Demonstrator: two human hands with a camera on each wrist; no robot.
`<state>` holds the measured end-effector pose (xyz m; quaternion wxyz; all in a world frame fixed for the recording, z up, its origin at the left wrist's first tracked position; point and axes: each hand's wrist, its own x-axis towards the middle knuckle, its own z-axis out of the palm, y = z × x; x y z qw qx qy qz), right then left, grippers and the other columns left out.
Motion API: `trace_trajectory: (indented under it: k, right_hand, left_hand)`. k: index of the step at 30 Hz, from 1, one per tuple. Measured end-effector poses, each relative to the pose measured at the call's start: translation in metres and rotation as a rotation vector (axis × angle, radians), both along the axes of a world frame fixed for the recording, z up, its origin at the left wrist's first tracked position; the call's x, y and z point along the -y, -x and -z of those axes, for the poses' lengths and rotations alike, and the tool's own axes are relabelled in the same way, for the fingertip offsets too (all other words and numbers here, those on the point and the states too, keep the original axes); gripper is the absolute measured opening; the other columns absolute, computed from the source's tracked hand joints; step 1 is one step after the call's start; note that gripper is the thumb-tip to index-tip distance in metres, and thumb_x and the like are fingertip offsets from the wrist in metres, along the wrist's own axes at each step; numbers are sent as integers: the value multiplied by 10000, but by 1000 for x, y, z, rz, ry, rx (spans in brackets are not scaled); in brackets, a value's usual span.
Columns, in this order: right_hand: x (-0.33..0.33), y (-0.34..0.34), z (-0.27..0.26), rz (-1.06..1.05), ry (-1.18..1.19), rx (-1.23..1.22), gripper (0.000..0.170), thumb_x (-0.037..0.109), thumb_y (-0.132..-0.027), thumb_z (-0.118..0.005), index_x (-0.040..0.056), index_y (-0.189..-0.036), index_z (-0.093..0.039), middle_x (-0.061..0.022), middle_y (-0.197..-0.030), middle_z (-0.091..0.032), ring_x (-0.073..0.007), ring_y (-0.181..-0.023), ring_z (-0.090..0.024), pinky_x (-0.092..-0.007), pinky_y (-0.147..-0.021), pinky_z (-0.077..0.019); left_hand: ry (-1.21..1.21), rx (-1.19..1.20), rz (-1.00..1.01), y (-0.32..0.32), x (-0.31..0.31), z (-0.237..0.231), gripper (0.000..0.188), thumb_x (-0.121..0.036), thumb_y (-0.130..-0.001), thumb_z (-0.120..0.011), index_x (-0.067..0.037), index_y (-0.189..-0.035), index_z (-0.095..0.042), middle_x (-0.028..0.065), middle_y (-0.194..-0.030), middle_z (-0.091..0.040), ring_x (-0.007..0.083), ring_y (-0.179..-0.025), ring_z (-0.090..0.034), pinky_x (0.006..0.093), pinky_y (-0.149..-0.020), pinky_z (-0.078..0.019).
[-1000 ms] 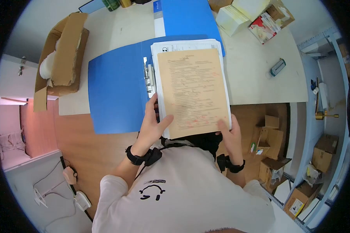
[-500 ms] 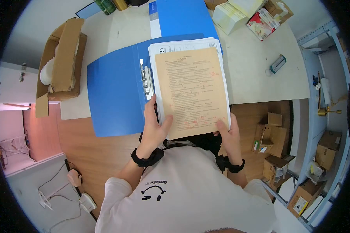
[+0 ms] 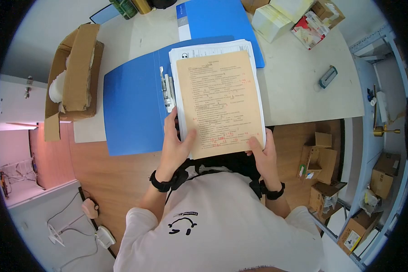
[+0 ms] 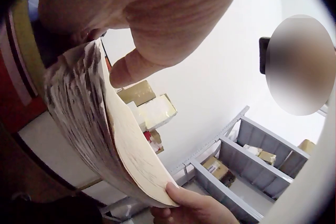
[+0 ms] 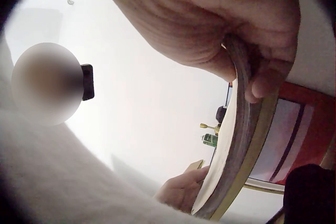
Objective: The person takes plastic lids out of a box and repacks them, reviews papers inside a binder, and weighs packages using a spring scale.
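Largest in front of us is the white, smooth-topped table (image 3: 299,99), and across its near edge we see the blue plastic ring-binder-style folder (image 3: 133,104) spread wide, its left cover bare. Smaller than that is the thick stack of white and cream paper (image 3: 217,104) over the folder's right side, topped by a cream printed sheet with red handwriting; its near end overhangs the table edge toward the person. The stack's long axis runs away from the body, its far end leaning slightly left. Each hand has one near corner: the left hand (image 3: 174,140) at the left edge, the right hand (image 3: 265,156) at the lower right. We see both thumbs over the cream sheet. The right fingers curl underneath, pinching the pile's thickness; the left fingers wrap the edge, partly hidden, so we take that as a grip too. Smallest is the silver metal clip (image 3: 167,88), just beside the stack's left edge; the left fingertips lie right by its near end, so the left hand is nearer.
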<state>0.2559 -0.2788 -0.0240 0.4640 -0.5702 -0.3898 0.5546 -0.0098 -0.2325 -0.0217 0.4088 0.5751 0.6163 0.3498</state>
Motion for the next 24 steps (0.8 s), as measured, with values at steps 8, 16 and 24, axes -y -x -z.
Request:
trace_trajectory:
  k: [8,16,24]
  right_hand:
    - [-5,8,-4,26,-1,21,287,208,-1039,-568,5,-1220,-477,-44,-954,-616,-81,-763,-576,-229,-647,-490]
    - [-10,10,-8,-2,13,60,373,212,-1034,-569,-34,-1286,-449,-79,-1016,-611,-92,-810,-580,-246,-670,-512]
    - [-18,16,-9,-20,-3,111,409,222,-1027,-575,-47,-1310,-451,-103,-1045,-622,-107,-830,-589,-254,-688,-517]
  left_hand:
    - [34,98,-31,4,-4,-2,758,-85,-912,-671,49,-1526,-248,185,-1387,-420,274,-1259,-460,383,-1059,-405]
    - [-1,122,-53,5,-8,5,742,-69,-908,-661,59,-1519,-260,189,-1385,-428,278,-1284,-462,394,-1096,-391]
    - [14,117,-80,9,-14,2,730,-78,-911,-666,58,-1515,-278,178,-1372,-438,264,-1255,-478,376,-1068,-413]
